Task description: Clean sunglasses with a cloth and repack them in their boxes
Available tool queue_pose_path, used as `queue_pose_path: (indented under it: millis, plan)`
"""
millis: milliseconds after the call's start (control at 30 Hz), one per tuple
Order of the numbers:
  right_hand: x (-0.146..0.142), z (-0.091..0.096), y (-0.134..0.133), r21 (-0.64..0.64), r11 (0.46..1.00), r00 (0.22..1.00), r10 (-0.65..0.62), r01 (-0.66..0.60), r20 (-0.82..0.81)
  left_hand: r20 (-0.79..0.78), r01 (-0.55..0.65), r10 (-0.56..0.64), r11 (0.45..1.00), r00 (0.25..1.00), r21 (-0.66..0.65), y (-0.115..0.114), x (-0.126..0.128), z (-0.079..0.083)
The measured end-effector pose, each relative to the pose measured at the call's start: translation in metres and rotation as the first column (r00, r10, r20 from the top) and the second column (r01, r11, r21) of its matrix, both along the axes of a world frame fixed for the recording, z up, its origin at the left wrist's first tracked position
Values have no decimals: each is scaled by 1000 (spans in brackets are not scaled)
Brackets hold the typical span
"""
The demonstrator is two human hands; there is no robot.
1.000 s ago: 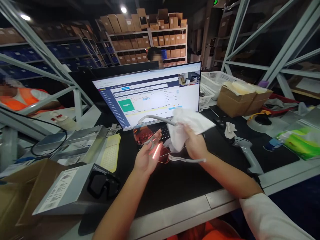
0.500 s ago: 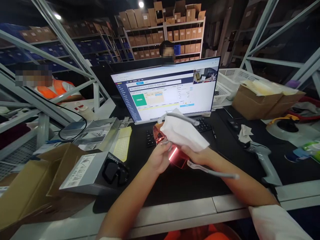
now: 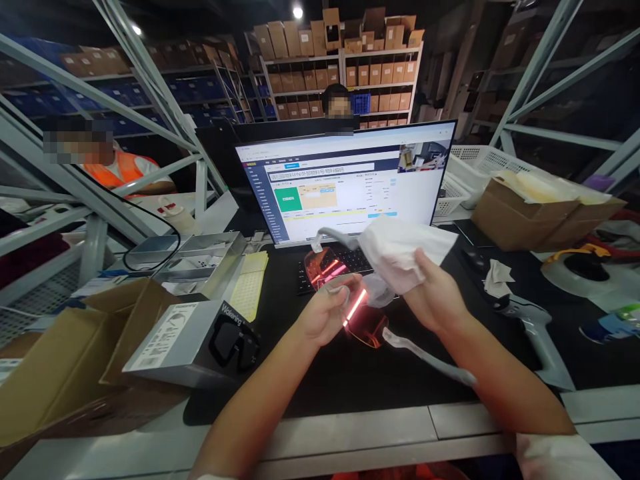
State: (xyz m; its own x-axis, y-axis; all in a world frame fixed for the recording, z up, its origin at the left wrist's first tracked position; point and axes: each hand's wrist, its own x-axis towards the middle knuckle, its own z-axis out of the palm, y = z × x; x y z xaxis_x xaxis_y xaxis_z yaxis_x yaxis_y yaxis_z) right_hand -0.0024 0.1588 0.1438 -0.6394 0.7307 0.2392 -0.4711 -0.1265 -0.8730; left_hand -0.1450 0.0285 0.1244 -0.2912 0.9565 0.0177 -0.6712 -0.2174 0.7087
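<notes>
My left hand (image 3: 323, 317) is closed on a pair of sunglasses (image 3: 369, 327) with red reflective lenses and clear-grey temples. Its fingers pinch the middle of the frame, and both temples stick out to the right. Between thumb and fingers, my right hand (image 3: 440, 297) grips a white wiping cloth (image 3: 400, 250), possibly a tissue. The cloth hangs above the lenses and covers part of the upper temple. Whether it touches the glasses I cannot tell.
Behind my hands stand a keyboard (image 3: 357, 259) and a lit monitor (image 3: 345, 183). To the left are a grey glasses box (image 3: 200, 347), an open carton (image 3: 65, 360) and yellow sheets (image 3: 249, 283). A handheld scanner (image 3: 537, 327) and crumpled tissue (image 3: 499, 277) lie right. Co-workers sit beyond.
My right hand has lifted away from the lenses to the right with the cloth, uncovering more of the glasses. My left hand still holds them. The view has shifted slightly.
</notes>
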Motion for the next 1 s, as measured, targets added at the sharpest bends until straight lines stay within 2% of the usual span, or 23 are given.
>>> queue_pose_path:
  millis: [67,133,167,200,233,300,367,433,467,533,600,700,800,833,900,933,967,1000]
  plan:
    - [2,1,1,-59,981,981,-186,182,-56,-6,44,-44,999,999,22,-1,1,-2]
    - [5,-5,2,89,920,925,-378,381,-46,-25,78,-77,996,997,46,-1,3,-4]
    - [8,-10,2,233,883,911,-412,408,-32,-33,82,-81,995,996,48,-1,3,-4]
    - [10,-14,2,406,842,922,-386,354,-4,-40,84,-82,996,996,44,-1,4,-5]
    - [11,-18,1,574,784,948,-316,235,45,-48,82,-81,996,996,36,0,5,-5]
    - [13,-21,1,798,601,974,-152,-44,168,-69,86,-84,996,994,25,0,6,-5]
    - [12,-18,2,894,414,969,-90,-173,229,-93,77,-76,997,993,17,1,7,-5]
    - [10,-13,4,942,280,967,-118,-186,226,-104,47,-46,999,994,5,2,8,-4]
    - [10,-11,5,955,230,964,-143,-187,223,-100,27,-27,1000,995,-1,2,8,-3]
    - [10,-6,6,968,176,960,-187,-179,211,-76,-1,0,1000,997,-11,3,9,-3]
    - [12,-2,7,969,171,960,-183,-179,210,-48,-12,11,1000,999,-18,5,10,-3]
    - [18,6,7,948,230,960,-122,-220,252,-41,-45,45,999,998,-14,7,10,-4]
    - [23,9,9,899,376,958,-81,-225,273,-68,-76,76,997,995,-4,8,9,-7]
    - [24,8,10,877,444,965,-89,-183,246,-81,-70,69,998,994,-6,8,9,-8]
    - [23,2,10,808,589,974,-175,-12,142,-98,-43,41,999,994,-19,7,9,-10]
    - [22,-1,10,768,635,967,-237,80,95,-102,-27,25,999,995,-22,7,10,-10]
    - [21,-3,9,742,657,957,-280,136,72,-105,-10,8,1000,994,-23,6,11,-11]
    - [19,-5,7,741,658,956,-282,135,77,-109,6,-8,1000,994,-17,6,12,-11]
